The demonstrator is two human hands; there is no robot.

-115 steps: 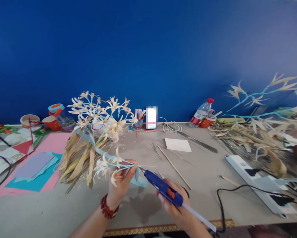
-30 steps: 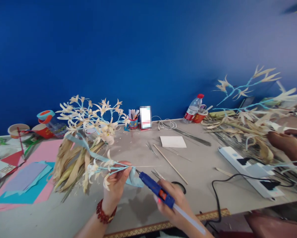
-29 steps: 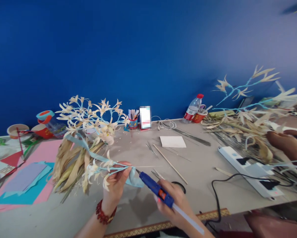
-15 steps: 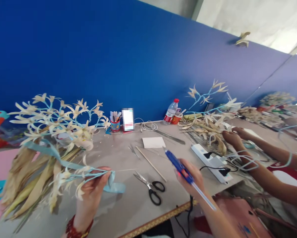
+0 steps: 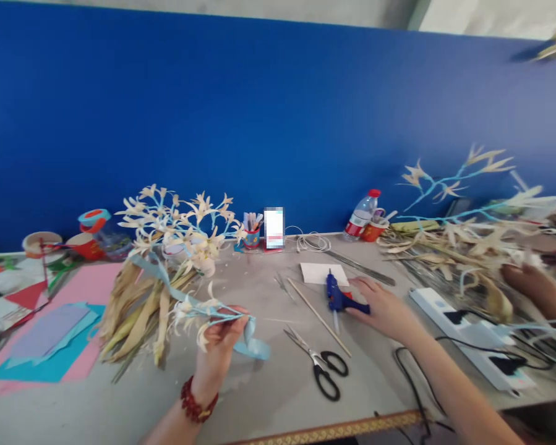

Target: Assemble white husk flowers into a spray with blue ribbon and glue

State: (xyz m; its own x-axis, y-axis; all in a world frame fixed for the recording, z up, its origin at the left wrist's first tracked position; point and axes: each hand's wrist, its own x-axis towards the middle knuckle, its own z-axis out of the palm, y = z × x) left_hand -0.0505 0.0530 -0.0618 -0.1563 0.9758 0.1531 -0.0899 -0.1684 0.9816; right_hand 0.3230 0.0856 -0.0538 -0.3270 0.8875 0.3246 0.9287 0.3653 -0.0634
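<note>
My left hand (image 5: 219, 343) is closed on a sprig of pale husk flowers (image 5: 196, 309) on light blue stems, with a light blue ribbon (image 5: 252, 343) trailing from it. A red bead bracelet (image 5: 194, 405) is on that wrist. My right hand (image 5: 382, 306) reaches forward over the grey table (image 5: 268, 389) and rests on the handle of a blue glue gun (image 5: 336, 296), which lies on the table beside a white paper square (image 5: 317, 273). Black-handled scissors (image 5: 321, 361) lie between my hands.
A bunch of husk flowers and dried husks (image 5: 161, 259) lies at left, by pink and blue paper sheets (image 5: 59, 321). A thin wooden stick (image 5: 317, 315), a white power strip (image 5: 472, 337) with black cords, and a water bottle (image 5: 361, 216) are on the table. Another person's hand (image 5: 530, 287) works among husks at right.
My right hand has carried the glue gun away from the sprig and set it down on the table further back. The scissors beneath are uncovered. My left hand still holds the sprig.
</note>
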